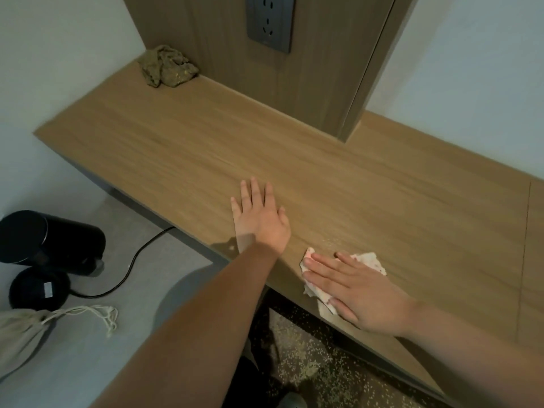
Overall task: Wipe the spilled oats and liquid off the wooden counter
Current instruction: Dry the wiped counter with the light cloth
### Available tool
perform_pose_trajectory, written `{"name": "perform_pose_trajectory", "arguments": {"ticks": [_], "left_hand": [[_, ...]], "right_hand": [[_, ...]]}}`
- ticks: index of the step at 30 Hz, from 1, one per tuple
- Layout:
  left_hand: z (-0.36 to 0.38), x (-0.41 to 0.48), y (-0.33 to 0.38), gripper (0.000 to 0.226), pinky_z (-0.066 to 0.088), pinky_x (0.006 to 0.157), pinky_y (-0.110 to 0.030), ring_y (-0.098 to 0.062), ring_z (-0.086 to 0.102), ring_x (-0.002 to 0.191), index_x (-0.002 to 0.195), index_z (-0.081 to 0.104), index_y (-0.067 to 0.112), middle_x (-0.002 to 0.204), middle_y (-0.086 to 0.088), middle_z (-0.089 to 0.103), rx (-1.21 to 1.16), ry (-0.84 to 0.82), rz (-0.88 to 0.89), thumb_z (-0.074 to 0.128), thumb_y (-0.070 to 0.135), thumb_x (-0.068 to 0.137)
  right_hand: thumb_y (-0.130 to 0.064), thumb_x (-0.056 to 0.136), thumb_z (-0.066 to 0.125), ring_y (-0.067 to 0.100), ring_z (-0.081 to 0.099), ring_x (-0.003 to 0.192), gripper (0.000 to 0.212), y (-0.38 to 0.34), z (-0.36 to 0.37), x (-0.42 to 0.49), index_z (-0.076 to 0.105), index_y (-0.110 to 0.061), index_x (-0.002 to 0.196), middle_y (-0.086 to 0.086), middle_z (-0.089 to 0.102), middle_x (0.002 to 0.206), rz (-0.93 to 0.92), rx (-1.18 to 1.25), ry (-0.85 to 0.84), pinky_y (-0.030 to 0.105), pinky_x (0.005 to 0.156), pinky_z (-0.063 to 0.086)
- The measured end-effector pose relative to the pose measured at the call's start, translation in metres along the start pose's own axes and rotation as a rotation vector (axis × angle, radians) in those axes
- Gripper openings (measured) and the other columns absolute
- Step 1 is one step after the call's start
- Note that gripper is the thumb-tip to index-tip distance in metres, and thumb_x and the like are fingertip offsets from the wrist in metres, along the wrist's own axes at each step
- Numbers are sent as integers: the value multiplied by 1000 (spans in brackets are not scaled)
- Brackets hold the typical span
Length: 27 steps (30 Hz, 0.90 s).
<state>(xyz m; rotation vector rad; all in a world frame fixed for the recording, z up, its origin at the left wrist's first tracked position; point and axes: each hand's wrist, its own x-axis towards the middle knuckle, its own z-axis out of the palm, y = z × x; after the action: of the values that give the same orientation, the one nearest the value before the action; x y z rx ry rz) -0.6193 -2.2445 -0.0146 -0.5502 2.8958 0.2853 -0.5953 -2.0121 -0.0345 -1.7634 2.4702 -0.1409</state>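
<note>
My right hand (359, 287) lies flat with straight fingers on a crumpled white-and-pink cloth (372, 260) and presses it onto the wooden counter (382, 195) near the front edge. My left hand (259, 213) rests flat on the counter to the left of the cloth, fingers spread, holding nothing. A small wet patch (228, 245) shows at the counter's edge by my left wrist, and faint specks (332, 241) sit just beyond the cloth. Many spilled oats (309, 363) lie on the dark floor below the counter.
A crumpled olive-green rag (167, 69) sits at the counter's back left corner beneath a wooden panel with a grey wall socket (270, 19). Lower left, a grey surface holds a tipped black kettle (50, 242), its base (38, 290) and cord, and a drawstring bag (20, 334).
</note>
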Motion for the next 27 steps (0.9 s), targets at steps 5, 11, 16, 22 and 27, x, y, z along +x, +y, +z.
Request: {"name": "perform_pose_trajectory", "arguments": {"ticks": [5,11,16,22,27], "left_hand": [[3,3,3,63,-4,120,-53,-31,-15,150,157,-8,19,163,-12,-16,42,-10,-20,17,39,103],[7,0,5,63,0,120,-53,-31,-10,151,158,-5,20,164,-12,-12,55,31,-25,20,37,103],[7,0,6,63,-3,120,-52,-31,-15,151,158,-7,20,164,-11,-16,31,5,-23,20,37,103],[6,1,4,64,-3,120,-52,-31,-14,151,157,-7,20,164,-12,-15,11,7,-18,21,37,102],[7,2,5,64,-1,120,-53,-32,-11,151,158,-6,19,164,-13,-13,57,21,-15,21,38,103]], "right_hand": [[-16,98,40,20,59,118,47,6,-14,22,41,-16,145,9,56,138,387,325,294,18,107,37],[-31,104,33,21,56,113,41,115,-58,95,40,-21,143,5,57,129,1062,493,809,42,96,49],[-22,103,31,32,18,147,48,212,-41,126,32,-3,147,16,25,158,1216,177,286,50,120,15],[-15,101,34,31,3,150,55,185,-43,137,21,0,152,18,11,162,1013,174,172,47,121,6],[12,89,48,27,18,148,60,81,-33,84,37,-1,147,16,25,158,666,273,220,34,118,6]]}}
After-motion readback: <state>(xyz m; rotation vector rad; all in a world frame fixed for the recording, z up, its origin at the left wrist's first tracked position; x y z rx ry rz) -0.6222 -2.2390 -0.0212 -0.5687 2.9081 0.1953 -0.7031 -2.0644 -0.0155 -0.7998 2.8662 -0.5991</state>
